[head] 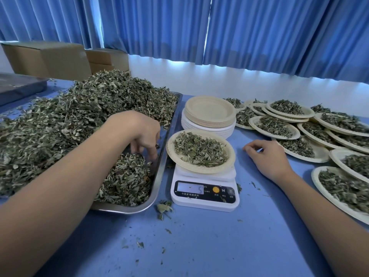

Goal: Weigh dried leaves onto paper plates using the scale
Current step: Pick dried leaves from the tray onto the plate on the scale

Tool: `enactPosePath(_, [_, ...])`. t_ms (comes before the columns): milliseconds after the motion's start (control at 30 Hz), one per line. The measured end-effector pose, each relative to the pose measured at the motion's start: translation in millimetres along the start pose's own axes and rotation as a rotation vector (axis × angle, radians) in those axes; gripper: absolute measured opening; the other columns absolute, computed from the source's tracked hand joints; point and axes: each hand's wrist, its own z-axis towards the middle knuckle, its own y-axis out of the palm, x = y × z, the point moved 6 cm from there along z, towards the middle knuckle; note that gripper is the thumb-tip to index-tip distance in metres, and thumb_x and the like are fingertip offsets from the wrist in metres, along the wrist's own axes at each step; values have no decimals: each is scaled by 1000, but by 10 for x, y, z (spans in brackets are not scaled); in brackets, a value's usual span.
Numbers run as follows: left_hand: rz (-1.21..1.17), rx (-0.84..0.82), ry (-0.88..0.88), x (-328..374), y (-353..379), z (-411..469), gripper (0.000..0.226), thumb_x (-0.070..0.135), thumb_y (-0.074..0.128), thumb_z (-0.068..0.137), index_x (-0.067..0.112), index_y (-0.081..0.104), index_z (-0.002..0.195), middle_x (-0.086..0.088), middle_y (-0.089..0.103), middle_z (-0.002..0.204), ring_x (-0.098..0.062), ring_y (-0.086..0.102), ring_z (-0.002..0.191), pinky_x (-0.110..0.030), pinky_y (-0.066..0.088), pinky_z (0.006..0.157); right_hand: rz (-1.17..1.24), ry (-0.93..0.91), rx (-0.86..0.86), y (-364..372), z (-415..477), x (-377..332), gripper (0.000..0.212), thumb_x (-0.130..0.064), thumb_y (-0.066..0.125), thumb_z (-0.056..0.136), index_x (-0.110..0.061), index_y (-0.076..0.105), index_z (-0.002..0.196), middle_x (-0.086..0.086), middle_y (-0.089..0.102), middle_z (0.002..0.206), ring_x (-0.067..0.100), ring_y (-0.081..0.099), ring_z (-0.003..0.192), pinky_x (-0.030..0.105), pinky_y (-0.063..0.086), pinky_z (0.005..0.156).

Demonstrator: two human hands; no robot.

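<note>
Blue tabletop (199, 246), smooth, dusted with leaf crumbs, carries all items. Pleated blue curtains (259, 37) hang behind it. At left, a rectangular stainless steel tray (159, 176) with rounded corners holds a tall heap of dried leaves (69, 120), grey-green, shredded and brittle, spilling over its far edges. At right, filled paper plates (275, 126), round and pale with ridged rims, lie overlapping one another. Brown cardboard boxes (48, 56) stand at the far left. A stack of empty paper plates (209, 108), tan above white, sits behind the scale. The white plastic digital scale (205, 196) stands just beside the tray; its display reads 5. One paper plate (173, 154) rests on its platform with a portion of leaves (199, 149). Left hand (139, 132) reaches into the tray, fingers bent down among the leaves; whether it grasps any cannot be determined. Right hand (267, 154) rests on the table, fingers loosely curled, holding nothing.
</note>
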Motion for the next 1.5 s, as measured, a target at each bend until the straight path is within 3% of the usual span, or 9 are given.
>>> enactPosePath(67, [5, -75, -41, -12, 40, -46, 38, 41, 91, 68, 12, 76, 89, -6, 75, 88, -26, 76, 74, -29, 60, 52, -3, -2, 0, -2, 3, -4, 18, -23, 62, 99, -26, 75, 87, -15, 68, 81, 4, 60, 70, 21, 40, 58])
enactPosePath(167, [1, -160, -64, 7, 117, -85, 53, 30, 96, 61, 1, 71, 97, -14, 74, 90, -30, 76, 73, -46, 63, 70, -4, 0, -3, -4, 2, -2, 18, -24, 62, 99, -27, 75, 87, -14, 68, 81, 2, 59, 70, 21, 38, 57])
enactPosePath(333, [13, -164, -64, 41, 196, -54, 40, 9, 90, 70, -7, 68, 100, -25, 74, 94, -32, 76, 80, -45, 63, 74, -3, 5, -7, -3, -4, 5, 18, -24, 62, 99, -26, 75, 87, -14, 68, 81, -1, 58, 72, 19, 38, 58])
enactPosePath(433, [21, -155, -56, 39, 200, -36, 34, 9, 88, 73, -4, 69, 99, -23, 74, 93, -31, 76, 80, -44, 63, 72, 5, 10, -11, -4, -3, 10, 18, -24, 61, 100, -25, 76, 89, -13, 69, 82, 0, 59, 74, 19, 38, 58])
enactPosePath(567, [-7, -164, -22, 87, 179, -63, 29, 15, 92, 67, 5, 73, 87, -16, 76, 86, -25, 73, 66, -31, 61, 59, 5, 13, -7, -4, -2, 11, 17, -25, 62, 100, -25, 76, 90, -13, 68, 81, 0, 58, 72, 19, 39, 58])
enactPosePath(667, [8, -165, -13, 134, 237, -46, 34, 11, 90, 67, 0, 68, 91, -21, 74, 96, -29, 74, 72, -39, 64, 67, -2, 9, -9, -9, -10, 7, 17, -24, 61, 100, -24, 76, 90, -13, 68, 81, 0, 58, 72, 19, 38, 58])
enactPosePath(833, [7, -116, -14, 128, 262, 0, 21, -1, 78, 73, -1, 63, 88, -28, 69, 107, -35, 73, 79, -48, 63, 72, -5, 0, -11, -19, -14, -10, 18, -23, 61, 100, -22, 77, 91, -14, 67, 81, 0, 58, 72, 18, 39, 59])
enactPosePath(1167, [-85, 177, 59, 25, -147, -29, 10, 0, 77, 77, 6, 68, 77, -10, 69, 90, -32, 74, 77, -40, 64, 63, -5, 2, -6, -13, -12, 0, 17, -24, 62, 100, -24, 76, 91, -15, 67, 82, 4, 59, 70, 21, 40, 58])
enactPosePath(1500, [-96, 172, 78, 19, -173, -44, 17, -3, 79, 75, 8, 67, 78, -5, 68, 84, -25, 69, 75, -30, 59, 58, 3, 0, -13, -13, -15, -2, 17, -23, 61, 100, -25, 76, 90, -8, 70, 86, 20, 64, 68, 25, 45, 58])
